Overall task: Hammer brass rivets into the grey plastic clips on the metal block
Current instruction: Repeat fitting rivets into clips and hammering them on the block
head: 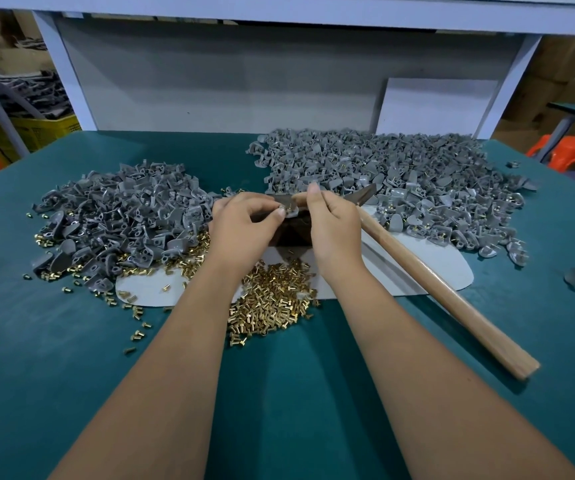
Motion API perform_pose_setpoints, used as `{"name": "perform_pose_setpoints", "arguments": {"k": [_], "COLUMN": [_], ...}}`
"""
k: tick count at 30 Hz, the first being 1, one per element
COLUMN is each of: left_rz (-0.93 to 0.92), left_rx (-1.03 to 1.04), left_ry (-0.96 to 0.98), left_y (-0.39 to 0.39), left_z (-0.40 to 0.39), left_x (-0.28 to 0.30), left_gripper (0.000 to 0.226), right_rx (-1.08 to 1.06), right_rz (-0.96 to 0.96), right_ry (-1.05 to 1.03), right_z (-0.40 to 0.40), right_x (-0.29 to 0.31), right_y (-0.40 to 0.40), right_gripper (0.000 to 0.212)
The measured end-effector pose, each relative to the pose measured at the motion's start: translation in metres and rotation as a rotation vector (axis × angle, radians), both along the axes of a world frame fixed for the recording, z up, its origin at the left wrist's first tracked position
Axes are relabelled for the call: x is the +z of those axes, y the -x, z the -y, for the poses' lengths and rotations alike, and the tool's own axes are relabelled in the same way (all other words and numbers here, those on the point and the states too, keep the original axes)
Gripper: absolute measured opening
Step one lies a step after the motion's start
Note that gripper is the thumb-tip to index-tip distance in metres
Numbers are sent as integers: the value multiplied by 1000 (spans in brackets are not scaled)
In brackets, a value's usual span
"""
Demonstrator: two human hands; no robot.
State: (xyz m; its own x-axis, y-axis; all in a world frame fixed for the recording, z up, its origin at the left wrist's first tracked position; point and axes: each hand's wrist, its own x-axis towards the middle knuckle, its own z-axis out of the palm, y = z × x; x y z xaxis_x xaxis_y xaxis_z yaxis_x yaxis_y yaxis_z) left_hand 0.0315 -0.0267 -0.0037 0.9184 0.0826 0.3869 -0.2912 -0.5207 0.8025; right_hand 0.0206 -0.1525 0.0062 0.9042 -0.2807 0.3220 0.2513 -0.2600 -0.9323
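Observation:
My left hand (244,225) pinches a grey plastic clip (292,211) on top of the dark metal block (293,233) at the table's middle. A brass rivet (288,203) stands in that clip. My right hand (332,223) hovers over the block with its fingertips pinched at the rivet. The hammer (452,292), with a wooden handle, lies free on the table to the right, its head (362,195) resting behind my right hand. Loose brass rivets (272,303) are heaped in front of the block, between my forearms.
A pile of grey clips (123,216) lies left of the block; a larger pile holding rivets (400,181) spreads at the back right. A white sheet (417,268) lies under the work area on the green table (71,358). Stray rivets scatter at the left.

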Motion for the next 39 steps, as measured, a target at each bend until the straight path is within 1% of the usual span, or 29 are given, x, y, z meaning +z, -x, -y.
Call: {"name": "perform_pose_setpoints", "arguments": {"k": [3,12,14,16,17,20,21,22,24,25,27,29,31,34,36,39], "left_rz": [-8,-16,-18,-20,-18,-26,-27,-24,-17,-13,-7,0,-5,-12,-18,-26], "left_rx": [-15,-26,-16,-9,-10,-5,-4,-3,4,13,29,42,51,68,81,107], "left_ry": [14,15,2,28,55,115,122,120,97,85,65,38,12,-25,-31,-52], "left_y": [-1,-2,-2,-1,-1,1,1,2,3,3,5,7,8,9,9,9], "left_z": [-1,-1,-1,0,0,1,2,2,3,3,4,5,6,6,7,9], "left_x": [0,1,1,2,2,3,3,4,5,5,5,6,6,5,5,5], "left_gripper": [13,16,16,15,14,13,12,11,8,7,6,6,7,6,7,8], "right_rx": [7,-5,-83,-191,-236,-334,-353,-368,-405,-433,-500,-540,-506,-423,-409,-463], "right_rz": [-3,35,84,137,154,177,178,171,132,88,-57,-234,-344,-381,-398,-407], "right_ry": [-29,25,24,54,83,224,279,335,494,618,883,1042,1099,1112,1066,974], "right_z": [0,0,1,5,8,19,22,26,36,43,59,71,76,76,76,78], "right_x": [1,-1,0,2,3,7,9,10,9,7,2,1,2,3,5,12], "right_y": [0,2,4,4,4,5,7,9,16,20,28,33,35,32,30,29], "right_gripper": [36,32,28,23,27,65,69,69,62,57,47,37,33,35,31,19]}}
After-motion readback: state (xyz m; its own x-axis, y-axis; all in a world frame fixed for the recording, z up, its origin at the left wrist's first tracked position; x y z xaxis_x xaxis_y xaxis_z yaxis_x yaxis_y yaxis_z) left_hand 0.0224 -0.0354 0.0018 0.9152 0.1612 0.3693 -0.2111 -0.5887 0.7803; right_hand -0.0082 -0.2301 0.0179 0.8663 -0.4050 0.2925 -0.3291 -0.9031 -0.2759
